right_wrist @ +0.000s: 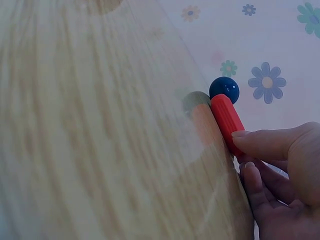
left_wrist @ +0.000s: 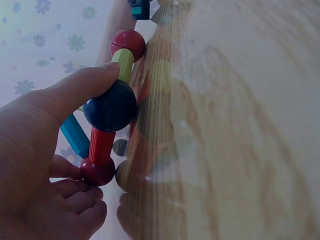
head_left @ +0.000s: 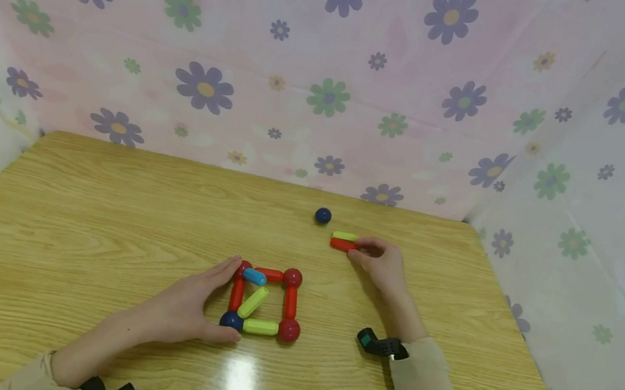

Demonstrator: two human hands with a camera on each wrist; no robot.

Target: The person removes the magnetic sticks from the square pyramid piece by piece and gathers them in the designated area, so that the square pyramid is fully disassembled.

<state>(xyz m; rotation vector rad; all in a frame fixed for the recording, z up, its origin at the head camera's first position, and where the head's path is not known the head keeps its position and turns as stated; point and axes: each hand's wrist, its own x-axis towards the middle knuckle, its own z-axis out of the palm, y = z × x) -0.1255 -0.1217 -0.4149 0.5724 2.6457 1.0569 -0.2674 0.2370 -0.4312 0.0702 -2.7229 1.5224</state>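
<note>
A square of magnetic rods and balls lies on the table. Three of its balls are red, like this one [head_left: 289, 330]; the near-left ball is navy [head_left: 231, 320]. Three sides are red rods [head_left: 290, 303]; the near side is a lime rod [head_left: 260, 327]. A blue rod [head_left: 255, 276] and another lime rod [head_left: 253, 302] slant from its left balls. My left hand [head_left: 186, 309] grips the left side, thumb by the navy ball, fingers by the red one. My right hand [head_left: 381, 266] pinches a red rod [right_wrist: 227, 117]; a lime rod [head_left: 344, 236] lies alongside, its hold partly hidden.
A loose navy ball [head_left: 323, 216] sits on the wooden table [head_left: 125, 225], just beyond the right hand's rods. Flowered cloth [head_left: 277, 112] hangs behind the table and at its sides. Each wrist wears a dark camera mount, the right one [head_left: 380, 344] near the table surface.
</note>
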